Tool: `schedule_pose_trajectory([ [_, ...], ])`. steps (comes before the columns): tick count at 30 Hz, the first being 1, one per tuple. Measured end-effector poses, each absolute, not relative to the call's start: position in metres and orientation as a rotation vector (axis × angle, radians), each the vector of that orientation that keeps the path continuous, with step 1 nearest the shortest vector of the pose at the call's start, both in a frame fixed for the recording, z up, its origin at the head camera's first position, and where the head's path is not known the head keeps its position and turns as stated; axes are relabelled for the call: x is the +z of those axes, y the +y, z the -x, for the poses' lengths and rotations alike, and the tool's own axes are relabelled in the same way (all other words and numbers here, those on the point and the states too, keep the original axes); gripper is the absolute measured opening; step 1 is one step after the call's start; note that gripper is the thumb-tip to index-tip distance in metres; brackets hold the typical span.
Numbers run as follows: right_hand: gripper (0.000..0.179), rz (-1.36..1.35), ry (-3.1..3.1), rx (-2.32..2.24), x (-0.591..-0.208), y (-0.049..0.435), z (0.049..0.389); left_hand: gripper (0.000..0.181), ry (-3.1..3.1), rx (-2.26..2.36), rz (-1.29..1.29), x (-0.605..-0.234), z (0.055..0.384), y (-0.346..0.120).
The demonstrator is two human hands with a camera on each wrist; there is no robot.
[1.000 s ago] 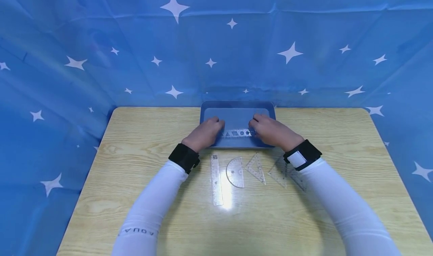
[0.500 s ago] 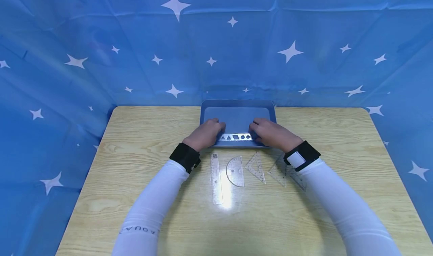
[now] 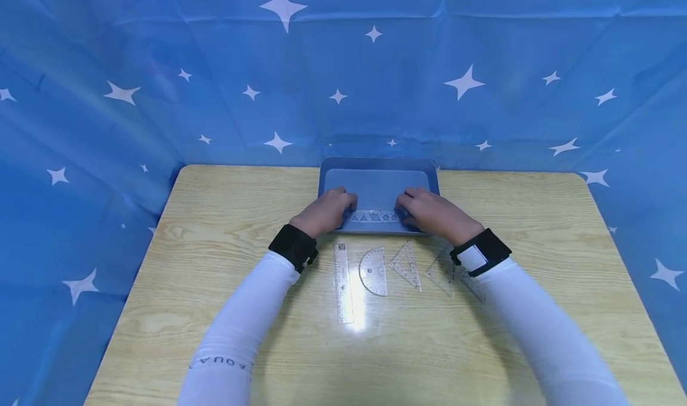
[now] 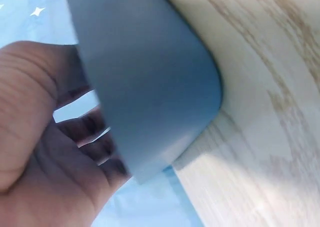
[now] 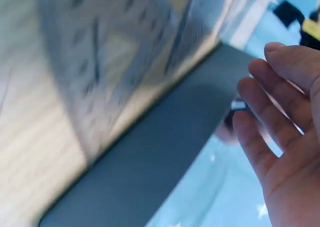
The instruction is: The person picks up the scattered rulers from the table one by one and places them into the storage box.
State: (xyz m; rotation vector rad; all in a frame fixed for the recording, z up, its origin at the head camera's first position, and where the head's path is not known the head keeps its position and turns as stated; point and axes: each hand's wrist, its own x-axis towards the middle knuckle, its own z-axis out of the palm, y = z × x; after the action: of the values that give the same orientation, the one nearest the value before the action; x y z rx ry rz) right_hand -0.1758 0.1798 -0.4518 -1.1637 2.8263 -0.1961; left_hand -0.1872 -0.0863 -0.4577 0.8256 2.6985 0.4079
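Note:
A clear stencil ruler point(image 3: 374, 216) with cut-out shapes lies crosswise in the near part of a blue tray point(image 3: 378, 186). At its left end, my left hand point(image 3: 326, 210) reaches over the rim; in the left wrist view the tray wall point(image 4: 150, 77) hides the fingertips, so I cannot tell whether they still pinch the ruler. At the other end is my right hand point(image 3: 432, 211). The right wrist view shows this hand's fingers point(image 5: 265, 102) loosely bent above the tray wall point(image 5: 165, 132), with nothing visible between them.
On the wooden table point(image 3: 214, 263), in front of the tray, lie a clear straight ruler point(image 3: 343, 284), a protractor point(image 3: 374, 272) and a set square point(image 3: 406, 266). More clear set squares point(image 3: 442, 272) lie partly under the right wrist. A starry blue cloth point(image 3: 343, 66) hangs behind.
The stencil ruler has come down toward the near side of the tray, and its bright glare has faded. Both hands have stayed nearly in place at its ends.

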Motion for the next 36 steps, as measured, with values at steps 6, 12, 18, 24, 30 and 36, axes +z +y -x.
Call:
schedule_pose_trajectory([
  [6, 0.025, 1.515, 2.908, -0.249, -0.443, 0.159, 0.148, 0.03, 2.689, 0.394, -0.827, -0.458, 0.189, -0.088],
  [12, 0.02, 1.793, 2.828, -0.245, -0.451, 0.129, 0.118, 0.021, 2.712, 0.398, -0.864, -0.456, 0.189, -0.093],
  [18, 0.032, 1.86, 2.752, -0.152, -0.463, 0.109, 0.109, 0.023, 2.765, 0.468, -0.877, -0.446, 0.182, -0.103],
  [24, 0.036, 1.822, 2.699, -0.078, -0.463, 0.096, 0.107, 0.025, 2.826, 0.509, -0.9, -0.44, 0.174, -0.116],
  [30, 0.036, 1.803, 2.663, -0.006, -0.464, 0.087, 0.107, 0.024, 2.884, 0.557, -0.846, -0.438, 0.162, -0.13],
  [36, 0.034, 1.808, 2.663, 0.09, -0.469, 0.081, 0.108, 0.028, 2.907, 0.659, -0.688, -0.446, 0.139, -0.147],
])
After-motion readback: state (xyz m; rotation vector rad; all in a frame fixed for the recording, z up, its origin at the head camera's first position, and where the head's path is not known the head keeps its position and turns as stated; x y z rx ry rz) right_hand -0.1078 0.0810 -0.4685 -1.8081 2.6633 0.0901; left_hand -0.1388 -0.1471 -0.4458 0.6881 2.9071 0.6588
